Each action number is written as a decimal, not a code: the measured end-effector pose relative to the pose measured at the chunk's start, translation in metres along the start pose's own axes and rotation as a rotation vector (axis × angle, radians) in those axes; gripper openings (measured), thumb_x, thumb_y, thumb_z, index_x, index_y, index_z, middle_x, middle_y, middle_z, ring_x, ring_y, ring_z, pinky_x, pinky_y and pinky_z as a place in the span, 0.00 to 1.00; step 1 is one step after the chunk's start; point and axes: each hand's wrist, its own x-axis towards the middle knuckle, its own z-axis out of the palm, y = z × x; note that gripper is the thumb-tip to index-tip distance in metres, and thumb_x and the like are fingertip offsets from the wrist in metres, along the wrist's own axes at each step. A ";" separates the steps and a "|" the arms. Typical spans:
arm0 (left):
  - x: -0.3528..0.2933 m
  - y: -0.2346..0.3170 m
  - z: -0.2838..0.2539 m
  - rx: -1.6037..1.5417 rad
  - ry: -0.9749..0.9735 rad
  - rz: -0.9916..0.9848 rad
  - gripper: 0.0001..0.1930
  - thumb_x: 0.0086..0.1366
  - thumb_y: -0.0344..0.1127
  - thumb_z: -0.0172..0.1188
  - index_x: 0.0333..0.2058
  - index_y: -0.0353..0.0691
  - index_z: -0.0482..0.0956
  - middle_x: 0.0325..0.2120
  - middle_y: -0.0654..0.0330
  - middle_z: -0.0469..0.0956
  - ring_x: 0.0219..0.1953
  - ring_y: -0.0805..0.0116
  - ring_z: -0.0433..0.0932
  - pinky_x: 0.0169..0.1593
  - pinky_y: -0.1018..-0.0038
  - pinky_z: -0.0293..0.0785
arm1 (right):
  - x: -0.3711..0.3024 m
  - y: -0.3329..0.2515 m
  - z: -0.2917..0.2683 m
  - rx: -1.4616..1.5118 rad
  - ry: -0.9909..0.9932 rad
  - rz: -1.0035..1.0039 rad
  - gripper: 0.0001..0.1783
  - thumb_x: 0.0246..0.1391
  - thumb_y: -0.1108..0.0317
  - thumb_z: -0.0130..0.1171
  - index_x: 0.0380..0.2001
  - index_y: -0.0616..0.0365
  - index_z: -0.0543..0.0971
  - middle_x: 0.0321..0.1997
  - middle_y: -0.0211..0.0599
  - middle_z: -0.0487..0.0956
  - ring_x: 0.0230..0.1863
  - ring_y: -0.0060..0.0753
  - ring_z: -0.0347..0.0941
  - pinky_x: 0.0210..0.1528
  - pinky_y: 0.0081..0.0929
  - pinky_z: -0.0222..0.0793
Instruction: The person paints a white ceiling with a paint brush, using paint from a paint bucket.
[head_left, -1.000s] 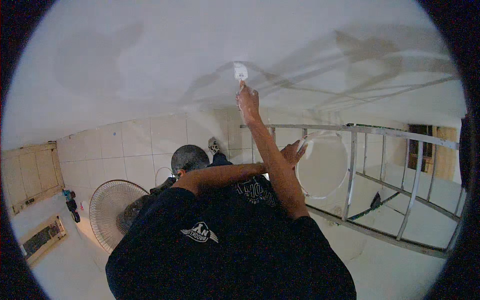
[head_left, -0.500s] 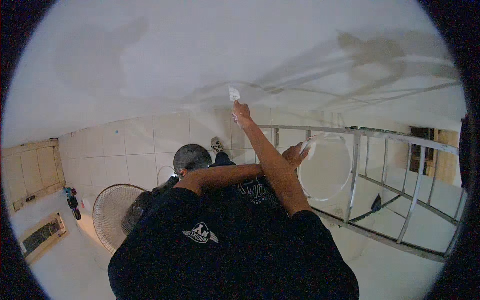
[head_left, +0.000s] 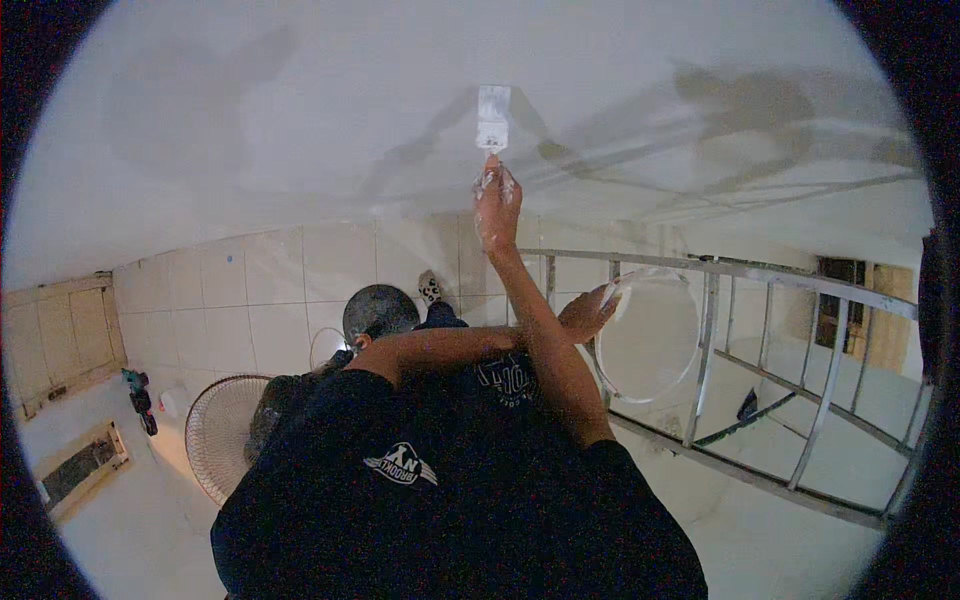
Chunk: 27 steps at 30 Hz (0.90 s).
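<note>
Crossing beneath the right forearm, the left hand point(head_left: 586, 316) meets the near rim of a round white bucket point(head_left: 641, 401) at 3 o'clock; I cannot tell whether its fingers grip. The right hand point(head_left: 497, 205), white-smeared, pinches the handle of a putty knife point(head_left: 493, 118) at 12 o'clock, its coated blade against the white wall point(head_left: 400, 80). A metal ladder point(head_left: 819, 400) lies beyond the bucket.

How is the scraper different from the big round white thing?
The scraper has a flat, straight-sided blade; the round white thing has a curved rim. The scraper looks narrow, the round white thing much wider. The right hand grips the scraper, while the left hand is at the round white thing's edge. Both look whitish.
</note>
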 end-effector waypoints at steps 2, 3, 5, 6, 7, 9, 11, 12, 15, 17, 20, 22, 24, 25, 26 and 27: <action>-0.002 0.022 0.007 0.040 -0.046 0.001 0.27 0.62 0.54 0.42 0.45 0.33 0.65 0.24 0.43 0.74 0.29 0.43 0.74 0.38 0.56 0.68 | 0.017 0.069 -0.043 -0.775 0.014 -0.292 0.15 0.55 0.66 0.42 0.40 0.65 0.71 0.23 0.40 0.75 0.26 0.35 0.71 0.29 0.32 0.63; 0.000 0.014 0.008 0.045 -0.036 0.001 0.27 0.62 0.54 0.42 0.45 0.33 0.65 0.24 0.43 0.74 0.29 0.43 0.74 0.38 0.56 0.68 | 0.018 0.081 -0.046 -0.766 0.009 -0.297 0.15 0.55 0.66 0.42 0.40 0.65 0.71 0.23 0.40 0.75 0.26 0.35 0.71 0.29 0.32 0.63; 0.006 -0.008 0.017 0.110 0.004 -0.089 0.26 0.62 0.53 0.43 0.46 0.34 0.65 0.28 0.44 0.75 0.31 0.42 0.74 0.38 0.55 0.68 | 0.020 0.091 -0.054 -1.209 -0.430 0.017 0.18 0.52 0.69 0.43 0.46 0.67 0.66 0.27 0.39 0.77 0.31 0.34 0.74 0.35 0.33 0.65; 0.008 -0.016 0.019 0.111 0.008 -0.092 0.26 0.62 0.53 0.43 0.46 0.34 0.65 0.28 0.44 0.75 0.31 0.42 0.74 0.38 0.55 0.68 | 0.022 0.095 -0.057 -1.205 -0.433 0.016 0.18 0.52 0.69 0.43 0.46 0.67 0.66 0.27 0.39 0.77 0.31 0.34 0.74 0.35 0.33 0.65; 0.006 -0.020 0.014 0.082 0.036 -0.047 0.27 0.62 0.53 0.42 0.47 0.33 0.65 0.31 0.41 0.74 0.34 0.41 0.73 0.41 0.54 0.67 | 0.023 0.101 -0.059 -1.008 -0.450 0.330 0.18 0.52 0.69 0.43 0.46 0.66 0.67 0.27 0.38 0.77 0.31 0.34 0.74 0.38 0.35 0.64; 0.006 -0.022 0.008 0.057 0.070 -0.007 0.28 0.63 0.53 0.41 0.47 0.31 0.65 0.33 0.39 0.74 0.37 0.40 0.72 0.43 0.54 0.67 | 0.024 0.114 -0.059 -0.791 -0.466 0.631 0.18 0.52 0.69 0.43 0.46 0.66 0.67 0.27 0.37 0.77 0.31 0.35 0.74 0.40 0.36 0.63; 0.005 -0.002 0.022 0.060 -0.064 -0.050 0.29 0.63 0.54 0.41 0.46 0.29 0.65 0.34 0.38 0.73 0.37 0.39 0.72 0.42 0.54 0.67 | 0.038 0.151 -0.100 -0.905 -0.233 0.312 0.16 0.52 0.68 0.45 0.44 0.65 0.69 0.21 0.34 0.76 0.24 0.34 0.74 0.32 0.35 0.65; 0.004 -0.004 0.022 0.064 -0.061 -0.049 0.29 0.63 0.54 0.41 0.46 0.29 0.65 0.34 0.38 0.73 0.37 0.39 0.72 0.42 0.54 0.67 | 0.043 0.154 -0.099 -0.902 -0.234 0.309 0.16 0.52 0.68 0.45 0.44 0.65 0.69 0.21 0.34 0.76 0.24 0.34 0.74 0.32 0.35 0.65; 0.002 0.001 0.029 0.066 -0.013 -0.007 0.28 0.63 0.54 0.41 0.44 0.29 0.66 0.33 0.37 0.73 0.36 0.40 0.73 0.41 0.54 0.67 | 0.048 0.131 -0.108 -0.699 -0.057 0.100 0.12 0.53 0.66 0.48 0.38 0.61 0.72 0.17 0.34 0.74 0.18 0.32 0.70 0.21 0.30 0.63; 0.005 -0.014 0.008 0.032 -0.008 0.022 0.28 0.64 0.54 0.40 0.44 0.29 0.66 0.34 0.38 0.73 0.36 0.40 0.73 0.40 0.55 0.68 | 0.040 0.062 -0.073 -0.648 -0.095 0.085 0.10 0.55 0.62 0.49 0.31 0.59 0.73 0.15 0.33 0.71 0.14 0.27 0.65 0.15 0.22 0.55; 0.007 -0.023 0.006 0.104 0.008 -0.065 0.27 0.64 0.53 0.41 0.42 0.30 0.67 0.31 0.40 0.74 0.33 0.43 0.74 0.38 0.56 0.68 | 0.022 -0.046 -0.057 0.055 -0.019 0.353 0.23 0.55 0.46 0.46 0.17 0.52 0.68 0.11 0.22 0.62 0.12 0.16 0.56 0.12 0.18 0.51; 0.009 -0.029 0.014 0.058 0.070 0.038 0.26 0.64 0.53 0.42 0.42 0.31 0.67 0.29 0.41 0.74 0.31 0.43 0.74 0.36 0.56 0.68 | 0.024 -0.050 -0.058 0.119 -0.036 0.256 0.22 0.55 0.46 0.47 0.17 0.51 0.68 0.12 0.22 0.62 0.12 0.15 0.56 0.12 0.17 0.51; 0.008 -0.032 0.012 0.018 0.142 0.126 0.24 0.63 0.52 0.42 0.41 0.32 0.68 0.26 0.42 0.74 0.29 0.44 0.74 0.34 0.56 0.67 | 0.033 -0.024 -0.057 0.193 -0.063 0.170 0.22 0.54 0.46 0.47 0.17 0.50 0.67 0.12 0.22 0.62 0.12 0.14 0.55 0.12 0.17 0.50; 0.006 -0.020 0.011 -0.007 0.122 0.143 0.23 0.63 0.51 0.44 0.41 0.33 0.68 0.25 0.43 0.74 0.28 0.45 0.73 0.32 0.56 0.66 | 0.043 0.016 -0.068 -0.048 -0.069 0.162 0.19 0.56 0.52 0.45 0.22 0.56 0.69 0.13 0.29 0.65 0.13 0.22 0.59 0.15 0.23 0.54; 0.005 -0.011 0.013 -0.034 0.099 0.164 0.22 0.63 0.49 0.45 0.41 0.33 0.67 0.23 0.44 0.73 0.26 0.46 0.73 0.31 0.57 0.65 | 0.050 0.056 -0.082 -0.292 -0.069 0.153 0.17 0.58 0.58 0.43 0.26 0.61 0.71 0.14 0.37 0.68 0.15 0.29 0.62 0.18 0.29 0.57; 0.007 -0.009 0.021 -0.036 0.079 0.177 0.22 0.63 0.49 0.45 0.41 0.33 0.67 0.23 0.44 0.73 0.26 0.46 0.73 0.31 0.57 0.65 | 0.052 0.093 -0.096 -0.299 -0.047 0.146 0.17 0.58 0.58 0.43 0.26 0.61 0.71 0.14 0.37 0.68 0.15 0.29 0.62 0.18 0.29 0.57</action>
